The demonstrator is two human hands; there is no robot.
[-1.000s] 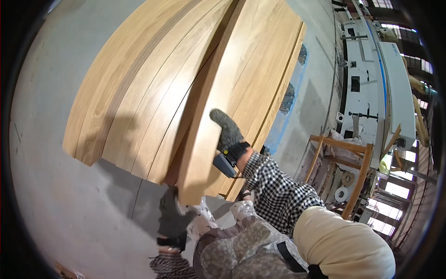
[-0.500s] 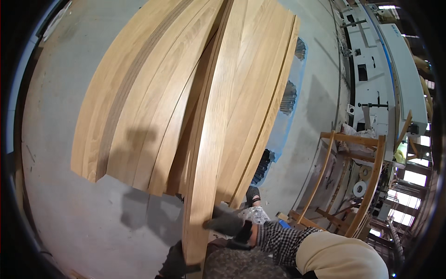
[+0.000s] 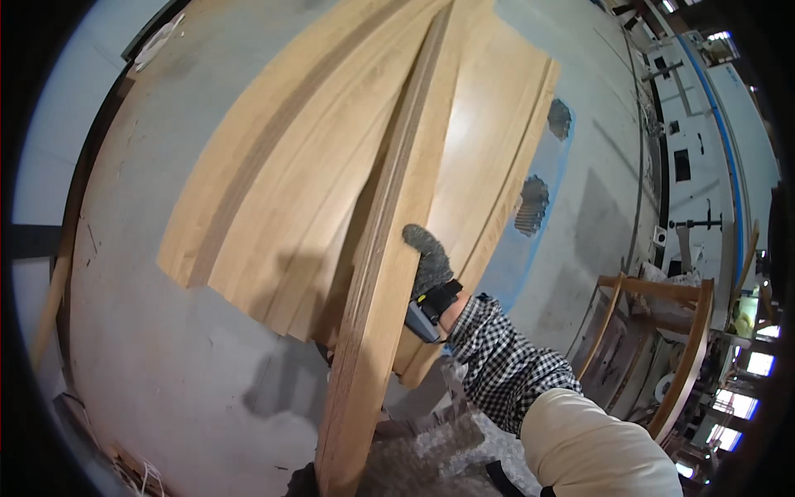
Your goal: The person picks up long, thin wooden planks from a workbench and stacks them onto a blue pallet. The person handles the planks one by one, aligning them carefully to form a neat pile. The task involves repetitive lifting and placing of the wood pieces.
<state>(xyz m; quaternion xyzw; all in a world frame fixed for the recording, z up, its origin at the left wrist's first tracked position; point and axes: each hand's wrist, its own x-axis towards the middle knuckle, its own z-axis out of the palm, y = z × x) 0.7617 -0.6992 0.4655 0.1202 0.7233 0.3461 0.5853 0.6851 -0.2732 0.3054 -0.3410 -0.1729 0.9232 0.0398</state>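
Note:
A long, thick wooden board slants from the lower edge up toward the far middle, lying over a stack of wide wooden panels. My right hand, in a dark grey glove, grips the right side of this board about midway along. Its thumb side lies against the board's upper face; the other fingers are hidden. A dark device is strapped at that wrist. Beside the board's near end, a dark shape, seemingly my left hand, shows barely at the lower edge, its fingers hidden.
Blue sheeting with dark ribbed pieces sits right of the panels. A wooden frame stands at the right, before a long white machine. Crinkled clear plastic lies near me. Grey concrete floor spreads to the left.
My right hand has moved forward along the board, from near its close end to about midway. The view has shifted, and the near end now runs past the lower edge.

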